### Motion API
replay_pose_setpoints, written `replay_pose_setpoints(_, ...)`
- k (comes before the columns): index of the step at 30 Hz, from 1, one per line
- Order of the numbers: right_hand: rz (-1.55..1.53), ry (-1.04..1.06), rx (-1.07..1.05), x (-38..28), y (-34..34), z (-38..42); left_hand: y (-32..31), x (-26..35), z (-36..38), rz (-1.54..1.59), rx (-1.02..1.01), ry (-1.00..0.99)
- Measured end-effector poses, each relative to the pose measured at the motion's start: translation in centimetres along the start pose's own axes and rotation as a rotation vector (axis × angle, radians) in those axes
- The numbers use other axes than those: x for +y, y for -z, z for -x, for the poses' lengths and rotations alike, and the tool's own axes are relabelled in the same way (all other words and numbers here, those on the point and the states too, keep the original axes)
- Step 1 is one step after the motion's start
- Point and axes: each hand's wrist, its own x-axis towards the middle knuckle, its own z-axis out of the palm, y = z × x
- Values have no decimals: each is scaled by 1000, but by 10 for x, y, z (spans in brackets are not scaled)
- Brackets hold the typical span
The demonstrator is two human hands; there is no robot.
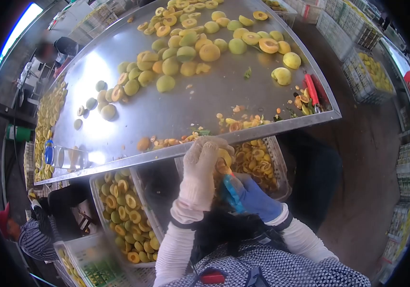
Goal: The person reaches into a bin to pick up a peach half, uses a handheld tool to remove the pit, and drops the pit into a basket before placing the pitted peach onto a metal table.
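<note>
At the near edge of the metal table, my left hand (202,167), in a whitish knit glove, has its fingers wrapped round a yellow fruit (224,157). Close beside it on the right, my right hand (258,195), in a blue glove, is closed on a light-blue handled tool (233,192). The tool's upper end is at the fruit; its blade is hidden. Behind and below my hands is a crate of cut fruit pieces (257,165). Whole and halved yellow-green fruits (170,66) lie across the metal table (176,107).
A red-handled tool (311,90) lies at the table's right corner near scraps. A bottle with a blue cap (66,157) rests at the left edge. Below stands a crate of halved fruits (131,217). A person in a red cap (37,234) is at lower left. Stacked crates (367,74) stand right.
</note>
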Motion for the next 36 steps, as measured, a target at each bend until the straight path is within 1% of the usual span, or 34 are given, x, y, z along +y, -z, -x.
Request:
replay_pose_setpoints(1, -1, -2, 2, 5, -1, 0, -2, -4, 0, 1, -1, 3)
replay_pose_setpoints(3, 113, 72, 7, 16, -2, 1, -4, -17, -1, -212, 35, -206)
replay_pose_setpoints(4, 149, 91, 10, 20, -2, 1, -3, -19, -1, -210, 35, -196)
replay_pose_setpoints(6, -39, -17, -62, 19, -6, -2, 2, -16, -5, -481, -7, -405)
replay_pose_setpoints(7, -104, -56, -82, 18, -9, -2, 2, -10, -5, -479, -11, -399)
replay_pose_setpoints(9, -174, -98, -7, 6, -20, 4, 2, 9, -6, 152, -38, 172)
replay_pose_setpoints(10, -175, -97, -5, 1, -22, 5, 4, 8, -10, 152, -41, 173)
replay_pose_setpoints(12, -358, -158, -101, -5, -24, 8, 6, 3, -13, -89, -135, 27)
replay_pose_setpoints(13, -358, -161, -99, -3, -22, 7, 4, 2, -13, -86, -135, 29)
replay_pose_setpoints(15, -662, -207, -317, 5, -17, 6, 0, -1, -11, -6, -64, 40)
replay_pose_setpoints(16, -665, -215, -314, 5, -16, 6, 5, -2, -13, -3, -61, 48)
replay_pose_setpoints(18, -714, -224, -420, 2, -15, 6, 21, -5, -22, 205, -342, 122)
replay_pose_setpoints(19, -715, -232, -423, 5, -18, 5, 21, -10, -26, 206, -334, 124)
replay_pose_setpoints(21, -905, -228, -483, 12, -25, 6, 16, -24, -31, 525, -508, 38)
replay_pose_setpoints(22, -905, -232, -486, 14, -25, 6, 13, -29, -31, 524, -503, 37)
replay_pose_setpoints(24, -887, -233, -520, 16, -19, 6, 8, -37, -31, 651, -522, -45)
replay_pose_setpoints(25, -887, -239, -519, 14, -17, 9, 8, -38, -28, 606, -476, -2)
replay_pose_setpoints(26, -748, -227, -447, 8, -14, 11, 9, -30, -25, 609, -471, -3)
replay_pose_setpoints(27, -607, -211, -379, 3, -12, 11, 13, -14, -22, 398, -448, 98)
replay_pose_setpoints(28, -605, -214, -383, 2, -10, 9, 17, -6, -20, 187, -421, 199)
replay_pose_setpoints(29, -547, -222, -388, 3, -8, 10, 19, -7, -21, 189, -416, 205)
replay_pose_setpoints(30, -490, -229, -391, 4, -8, 12, 22, -9, -24, 192, -492, 201)
replay_pose_setpoints(31, -695, -243, -460, 8, -14, 12, 24, -12, -26, 193, -567, 191)
replay_pose_setpoints(32, -692, -248, -465, 13, -17, 12, 20, -18, -22, 193, -559, 190)
replay_pose_setpoints(34, -780, -177, -579, 24, -20, 11, 4, -36, -13, 746, -541, 20)
replay_pose_setpoints(35, -785, -182, -577, 25, -22, 16, -2, -42, -16, 825, -619, -122)
replay_pose_setpoints(36, -675, -192, -529, 22, -19, 21, -6, -43, -12, 826, -617, -126)
